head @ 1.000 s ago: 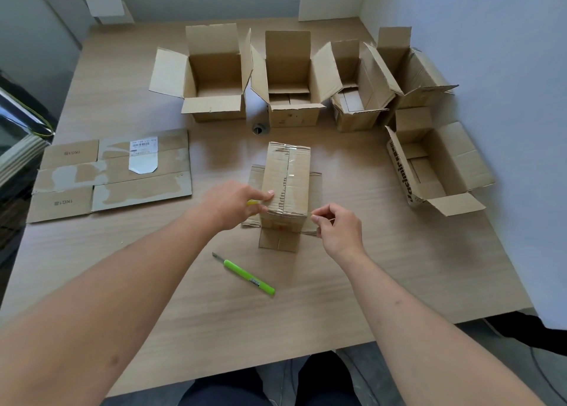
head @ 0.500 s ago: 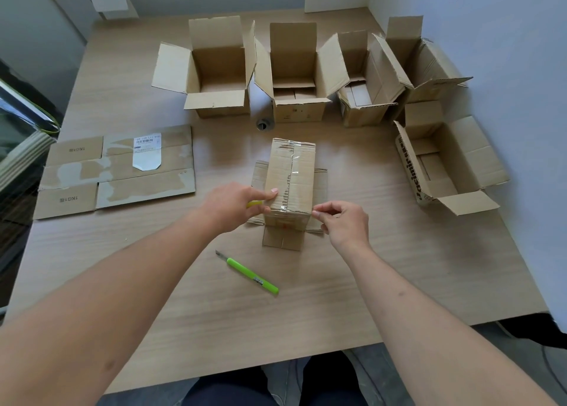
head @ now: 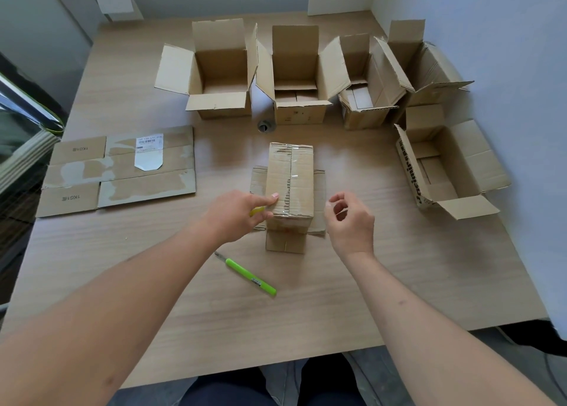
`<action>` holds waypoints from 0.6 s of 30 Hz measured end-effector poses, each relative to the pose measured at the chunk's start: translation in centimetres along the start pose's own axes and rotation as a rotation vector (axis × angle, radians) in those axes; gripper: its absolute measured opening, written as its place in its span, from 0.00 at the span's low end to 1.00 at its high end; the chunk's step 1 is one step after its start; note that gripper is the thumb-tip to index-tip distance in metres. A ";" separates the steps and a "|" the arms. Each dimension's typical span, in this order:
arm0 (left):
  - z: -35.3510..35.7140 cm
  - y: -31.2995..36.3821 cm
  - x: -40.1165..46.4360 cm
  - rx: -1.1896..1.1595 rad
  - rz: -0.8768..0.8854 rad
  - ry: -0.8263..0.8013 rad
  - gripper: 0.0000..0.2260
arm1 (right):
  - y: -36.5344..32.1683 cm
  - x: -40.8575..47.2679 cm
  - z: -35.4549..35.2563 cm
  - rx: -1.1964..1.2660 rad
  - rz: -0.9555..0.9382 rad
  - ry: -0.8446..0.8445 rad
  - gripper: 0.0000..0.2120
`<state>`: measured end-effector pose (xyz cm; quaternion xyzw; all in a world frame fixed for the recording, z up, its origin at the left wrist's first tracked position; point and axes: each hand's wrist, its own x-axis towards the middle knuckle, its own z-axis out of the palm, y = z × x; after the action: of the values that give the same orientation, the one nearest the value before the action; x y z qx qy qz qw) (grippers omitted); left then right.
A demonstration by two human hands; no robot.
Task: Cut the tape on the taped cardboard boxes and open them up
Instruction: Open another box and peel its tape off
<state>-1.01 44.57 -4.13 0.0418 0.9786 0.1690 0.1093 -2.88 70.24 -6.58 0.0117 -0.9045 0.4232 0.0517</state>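
Head view. Taped brown cardboard box (head: 291,181) upright near middle of light wooden bench (head: 383,283), clear tape along top seam, lower flaps splayed flat on bench.

Left hand (head: 236,214) against box's near left top edge, thumb on top face; small yellow-green object pinched under fingers, nature not discernible.

Right hand (head: 349,218) just right of box, apart from it; thumb and forefinger nearly pinched together, whether anything is pinched cannot be told.

Green-handled utility knife (head: 250,277) flat on bench, between box and near edge, untouched.

Bare bench surface along near edge and near right corner.

Count: five opened cardboard boxes, four in a row along far edge (head: 219,77), one (head: 445,163) near right edge; one flattened cardboard sheet with white label (head: 119,171) near left edge.
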 end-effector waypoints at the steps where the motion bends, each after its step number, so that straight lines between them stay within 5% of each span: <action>1: 0.3 0.5 -0.1 -0.007 -0.001 0.010 0.20 | -0.4 -0.2 0.0 -0.009 -0.114 -0.020 0.06; 6: 1.8 3.0 -1.0 -0.048 -0.037 0.050 0.21 | -0.9 0.0 1.2 -0.034 -0.333 -0.355 0.10; 10: 2.3 3.9 -1.3 -0.093 -0.053 0.087 0.21 | -0.5 0.6 1.2 -0.126 -0.326 -0.368 0.11; 18: 1.2 2.7 -2.2 -0.229 -0.060 -0.111 0.29 | -0.8 1.4 1.9 -0.182 -0.262 -0.395 0.20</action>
<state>1.56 47.20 -3.88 0.0093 0.9462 0.2737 0.1721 -4.34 68.32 -7.01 0.2063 -0.9223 0.3191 -0.0707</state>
